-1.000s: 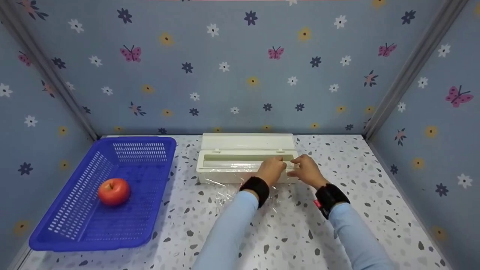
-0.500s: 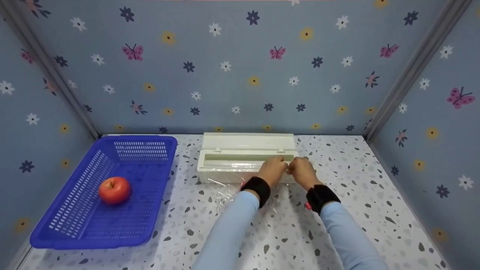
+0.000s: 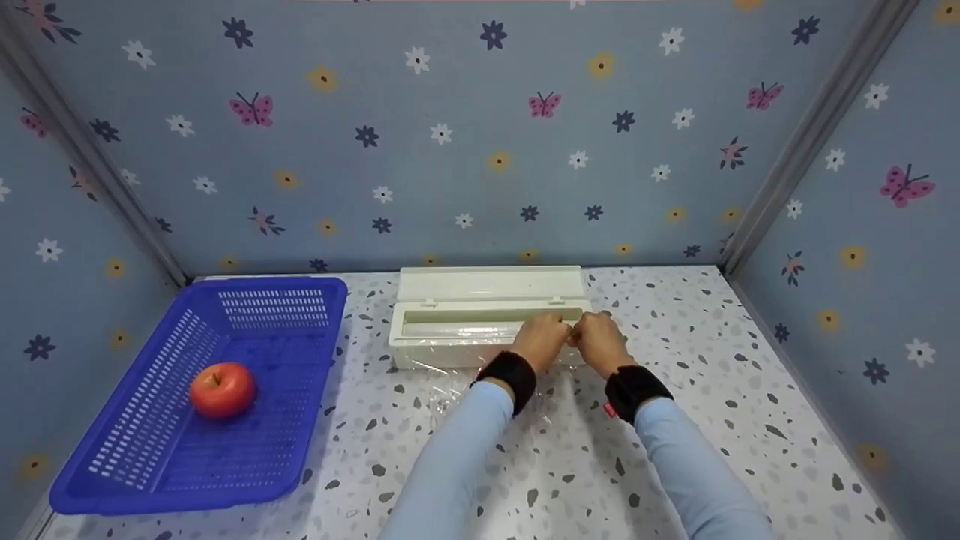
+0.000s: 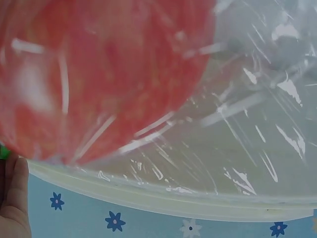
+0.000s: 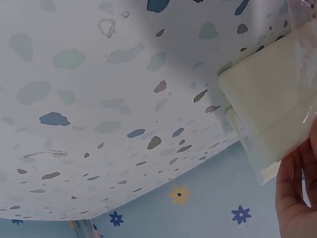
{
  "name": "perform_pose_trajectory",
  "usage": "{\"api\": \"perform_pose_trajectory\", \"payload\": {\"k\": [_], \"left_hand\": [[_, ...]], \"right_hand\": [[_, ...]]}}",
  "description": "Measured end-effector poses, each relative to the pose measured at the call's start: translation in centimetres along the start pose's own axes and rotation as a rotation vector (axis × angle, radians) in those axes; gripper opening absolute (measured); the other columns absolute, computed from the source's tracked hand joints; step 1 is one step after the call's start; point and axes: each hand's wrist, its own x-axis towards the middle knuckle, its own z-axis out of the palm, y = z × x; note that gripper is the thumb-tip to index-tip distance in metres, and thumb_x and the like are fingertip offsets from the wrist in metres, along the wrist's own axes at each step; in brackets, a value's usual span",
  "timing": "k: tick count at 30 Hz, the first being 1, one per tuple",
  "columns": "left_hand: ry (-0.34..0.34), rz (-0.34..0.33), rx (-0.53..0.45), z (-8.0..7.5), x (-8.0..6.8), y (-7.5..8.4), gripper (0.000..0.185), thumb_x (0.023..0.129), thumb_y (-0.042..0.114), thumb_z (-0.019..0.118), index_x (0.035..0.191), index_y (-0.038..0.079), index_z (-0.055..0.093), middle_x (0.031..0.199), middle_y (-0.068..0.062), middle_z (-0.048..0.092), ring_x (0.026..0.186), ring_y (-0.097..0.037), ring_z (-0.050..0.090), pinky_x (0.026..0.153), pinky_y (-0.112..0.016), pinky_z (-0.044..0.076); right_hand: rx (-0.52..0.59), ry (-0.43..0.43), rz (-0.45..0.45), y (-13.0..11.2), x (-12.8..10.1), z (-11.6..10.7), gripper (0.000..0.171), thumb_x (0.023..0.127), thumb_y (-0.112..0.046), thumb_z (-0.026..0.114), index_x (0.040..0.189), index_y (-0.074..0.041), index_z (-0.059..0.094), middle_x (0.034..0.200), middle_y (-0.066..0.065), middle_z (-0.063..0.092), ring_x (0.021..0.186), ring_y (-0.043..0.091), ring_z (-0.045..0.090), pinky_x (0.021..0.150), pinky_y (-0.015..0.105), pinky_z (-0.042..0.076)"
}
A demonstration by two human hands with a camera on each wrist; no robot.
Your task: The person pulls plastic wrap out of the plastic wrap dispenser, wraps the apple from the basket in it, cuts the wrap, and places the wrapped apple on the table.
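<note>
A long off-white cling film box (image 3: pixel 414 354) stands with its lid (image 3: pixel 487 282) raised and a roll (image 3: pixel 457 330) inside. Clear cling film (image 4: pixel 252 148) hangs crinkled over its front onto the table. At the box's right end, my left hand (image 3: pixel 541 341) and right hand (image 3: pixel 602 343) meet with fingers curled, pinching the film at the front rim. A large round red shape (image 4: pixel 109 74) shows behind the film in the left wrist view, with a small green bit (image 4: pixel 4 151) by my fingers. In the right wrist view, film drapes over the box's end near my fingertips.
A blue perforated basket (image 3: pixel 311 375) holding a red apple (image 3: pixel 223 391) stands at the left. The speckled table (image 3: pixel 705 450) meets flowered walls (image 3: pixel 480 112) at the back and both sides.
My right hand, its fingers spread apart a second ago, has moved left and curled in at the film against my left hand. The box and basket stay put.
</note>
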Motion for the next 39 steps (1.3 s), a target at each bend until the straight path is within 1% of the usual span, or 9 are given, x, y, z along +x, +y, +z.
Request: {"api": "perform_pose_trajectory", "payload": {"k": [8, 14, 20, 22, 23, 29, 30, 32, 39], "left_hand": [[-0.001, -0.01, -0.038, 0.2, -0.2, -0.3, 0.017, 0.081, 0.004, 0.061, 0.088, 0.014, 0.072, 0.085, -0.003, 0.065, 0.079, -0.017, 0.062, 0.067, -0.026, 0.053], [-0.036, -0.025, -0.04, 0.4, -0.7, -0.2, 0.017, 0.084, 0.005, 0.06, 0.091, 0.014, 0.072, 0.085, -0.002, 0.064, 0.077, -0.016, 0.061, 0.065, -0.025, 0.053], [0.011, -0.016, -0.026, 0.9, -1.1, -0.3, 0.014, 0.081, 0.004, 0.063, 0.084, 0.015, 0.072, 0.079, -0.001, 0.064, 0.072, -0.016, 0.061, 0.061, -0.024, 0.053], [0.009, -0.011, -0.027, 0.8, -1.1, -0.4, 0.014, 0.081, 0.004, 0.063, 0.084, 0.014, 0.072, 0.078, -0.002, 0.064, 0.072, -0.016, 0.061, 0.061, -0.024, 0.053], [0.027, 0.003, -0.022, 0.8, -1.0, -0.4, 0.014, 0.08, 0.004, 0.063, 0.083, 0.015, 0.072, 0.077, -0.001, 0.063, 0.07, -0.015, 0.06, 0.06, -0.023, 0.052], [-0.009, 0.009, -0.015, 0.1, -0.6, -0.7, 0.017, 0.083, 0.002, 0.062, 0.087, 0.015, 0.072, 0.079, -0.002, 0.063, 0.072, -0.015, 0.06, 0.061, -0.022, 0.052], [-0.031, -0.001, -0.014, 0.0, -0.5, -0.6, 0.018, 0.084, 0.002, 0.061, 0.089, 0.015, 0.072, 0.08, -0.002, 0.063, 0.074, -0.015, 0.061, 0.063, -0.022, 0.053], [-0.024, 0.002, -0.003, -0.1, -0.5, -0.7, 0.017, 0.084, 0.003, 0.061, 0.088, 0.015, 0.072, 0.08, -0.002, 0.063, 0.073, -0.015, 0.061, 0.062, -0.022, 0.053], [-0.027, 0.008, -0.029, -0.2, -0.7, -0.8, 0.017, 0.084, 0.004, 0.06, 0.088, 0.015, 0.073, 0.08, -0.002, 0.064, 0.072, -0.015, 0.061, 0.061, -0.022, 0.053]], "right_hand": [[0.017, -0.024, 0.068, -0.3, 0.0, 0.2, 0.016, 0.071, -0.001, 0.068, 0.055, -0.007, 0.065, 0.07, 0.011, 0.064, 0.064, 0.025, 0.057, 0.049, 0.036, 0.047], [0.022, -0.016, 0.064, -0.4, -0.5, 0.4, 0.015, 0.069, 0.006, 0.064, 0.061, -0.005, 0.068, 0.071, 0.011, 0.065, 0.068, 0.027, 0.059, 0.054, 0.037, 0.049], [0.023, -0.063, 0.136, -0.5, -0.7, 0.6, 0.013, 0.072, 0.003, 0.066, 0.068, -0.007, 0.072, 0.079, 0.011, 0.066, 0.074, 0.026, 0.06, 0.056, 0.037, 0.051], [0.024, -0.065, 0.134, -0.4, -0.6, 0.6, 0.013, 0.072, 0.004, 0.066, 0.069, -0.007, 0.072, 0.079, 0.011, 0.067, 0.074, 0.025, 0.061, 0.056, 0.036, 0.051], [0.024, -0.059, 0.13, -0.4, -0.6, 0.5, 0.013, 0.071, 0.004, 0.066, 0.068, -0.006, 0.072, 0.079, 0.011, 0.067, 0.073, 0.025, 0.061, 0.057, 0.036, 0.051], [0.017, -0.008, 0.086, -0.3, -0.2, 0.1, 0.011, 0.07, 0.003, 0.067, 0.062, -0.005, 0.069, 0.073, 0.011, 0.066, 0.07, 0.027, 0.06, 0.057, 0.038, 0.051], [0.017, -0.004, 0.081, -0.3, -0.2, 0.0, 0.011, 0.069, 0.003, 0.067, 0.062, -0.005, 0.069, 0.072, 0.011, 0.065, 0.07, 0.027, 0.06, 0.056, 0.038, 0.05], [0.017, 0.0, 0.077, -0.3, -0.2, 0.0, 0.011, 0.07, 0.003, 0.067, 0.062, -0.005, 0.069, 0.072, 0.011, 0.065, 0.07, 0.027, 0.06, 0.056, 0.039, 0.05], [0.011, -0.006, 0.115, -0.2, -0.4, 0.0, 0.01, 0.069, 0.003, 0.068, 0.064, -0.005, 0.069, 0.074, 0.011, 0.064, 0.072, 0.028, 0.06, 0.057, 0.039, 0.05]]}}
